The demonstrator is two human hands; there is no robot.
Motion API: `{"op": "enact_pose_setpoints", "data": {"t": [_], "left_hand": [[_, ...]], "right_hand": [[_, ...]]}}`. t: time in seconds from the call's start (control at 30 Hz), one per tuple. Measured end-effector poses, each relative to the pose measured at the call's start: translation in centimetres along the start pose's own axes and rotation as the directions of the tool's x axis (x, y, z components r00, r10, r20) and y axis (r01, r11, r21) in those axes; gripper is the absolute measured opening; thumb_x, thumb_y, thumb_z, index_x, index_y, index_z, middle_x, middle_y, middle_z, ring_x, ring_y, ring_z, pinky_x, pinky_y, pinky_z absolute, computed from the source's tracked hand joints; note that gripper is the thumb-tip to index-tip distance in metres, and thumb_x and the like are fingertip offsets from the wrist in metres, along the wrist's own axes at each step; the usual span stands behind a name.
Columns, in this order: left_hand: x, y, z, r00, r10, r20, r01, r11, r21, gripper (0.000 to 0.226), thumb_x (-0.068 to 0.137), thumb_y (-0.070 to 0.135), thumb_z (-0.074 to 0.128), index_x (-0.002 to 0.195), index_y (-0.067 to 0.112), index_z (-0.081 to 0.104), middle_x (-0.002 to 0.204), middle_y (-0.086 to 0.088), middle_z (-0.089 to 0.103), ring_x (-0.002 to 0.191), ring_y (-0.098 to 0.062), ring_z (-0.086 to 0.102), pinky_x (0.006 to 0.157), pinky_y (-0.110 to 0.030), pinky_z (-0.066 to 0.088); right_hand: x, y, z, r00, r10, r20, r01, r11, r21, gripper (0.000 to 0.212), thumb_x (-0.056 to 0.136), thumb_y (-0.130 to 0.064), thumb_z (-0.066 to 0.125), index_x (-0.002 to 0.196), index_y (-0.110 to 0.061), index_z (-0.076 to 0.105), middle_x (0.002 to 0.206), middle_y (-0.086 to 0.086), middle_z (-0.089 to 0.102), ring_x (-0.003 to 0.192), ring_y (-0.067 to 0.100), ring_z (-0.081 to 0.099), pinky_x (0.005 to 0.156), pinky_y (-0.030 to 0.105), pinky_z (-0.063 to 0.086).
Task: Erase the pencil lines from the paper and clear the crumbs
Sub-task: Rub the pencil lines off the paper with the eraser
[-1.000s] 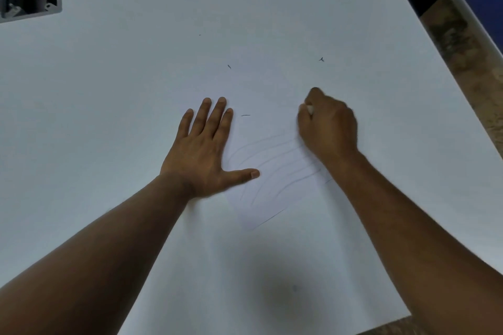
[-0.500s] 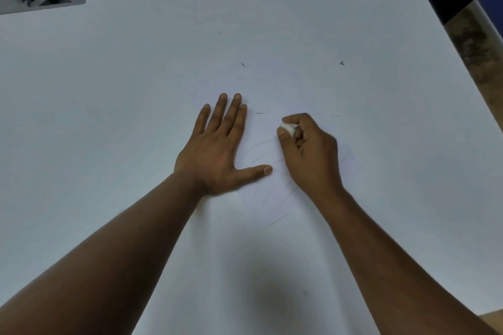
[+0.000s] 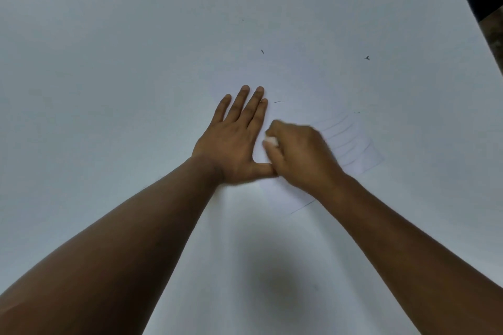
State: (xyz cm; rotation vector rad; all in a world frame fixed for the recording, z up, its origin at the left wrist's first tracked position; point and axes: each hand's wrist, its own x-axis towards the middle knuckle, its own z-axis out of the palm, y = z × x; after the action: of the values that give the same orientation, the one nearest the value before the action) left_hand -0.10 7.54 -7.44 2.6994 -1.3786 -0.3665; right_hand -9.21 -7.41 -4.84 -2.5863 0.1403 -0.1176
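Right hand (image 3: 302,155) pinches small white eraser (image 3: 270,141); left hand (image 3: 234,139) flat on paper (image 3: 362,152).

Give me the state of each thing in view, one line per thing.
left hand: flat, fingers straight, pressing the paper
right hand: blurred, fingers curled round the eraser
eraser: white, pinched at the fingertips
paper: flat on the table, faint pencil lines showing
table: white, a few dark crumbs scattered

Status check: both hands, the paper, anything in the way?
Left hand flat, pressing the paper. Right hand pinching eraser, blurred. Faint pencil lines remain. Dark crumbs on the table; nothing blocking.
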Motion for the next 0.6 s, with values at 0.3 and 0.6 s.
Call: {"op": "enact_pose_setpoints", "data": {"t": [0.3,0.6], "left_hand": [[0.0,0.1,-0.1,1.0,-0.009,0.009,0.009,1.0,0.015,0.118,0.08,0.091,0.012,0.164,0.01,-0.008,0.172,-0.007,-0.019,0.157,-0.024,-0.023,0.128,-0.049,-0.008],[0.1,0.2,-0.2,0.999,-0.023,0.048,0.022,0.999,0.03,0.129,0.072,0.101,0.006,0.164,0.011,-0.01,0.171,-0.005,-0.021,0.157,-0.023,-0.024,0.128,-0.051,-0.007]], "right_hand": [[-0.1,-0.4,0.1,0.978,0.163,-0.131,-0.153,0.985,0.083,0.013,0.092,-0.023,0.062,0.094,-0.01,0.064,0.069,0.003,0.064,0.063,0.023,0.06,0.06,0.03,0.048],[-0.1,0.2,0.3,0.952,0.24,-0.19,-0.251,0.967,-0.034,0.019,0.097,-0.025,0.057,0.098,-0.008,0.063,0.078,0.004,0.066,0.067,0.019,0.059,0.062,0.025,0.037]]}}
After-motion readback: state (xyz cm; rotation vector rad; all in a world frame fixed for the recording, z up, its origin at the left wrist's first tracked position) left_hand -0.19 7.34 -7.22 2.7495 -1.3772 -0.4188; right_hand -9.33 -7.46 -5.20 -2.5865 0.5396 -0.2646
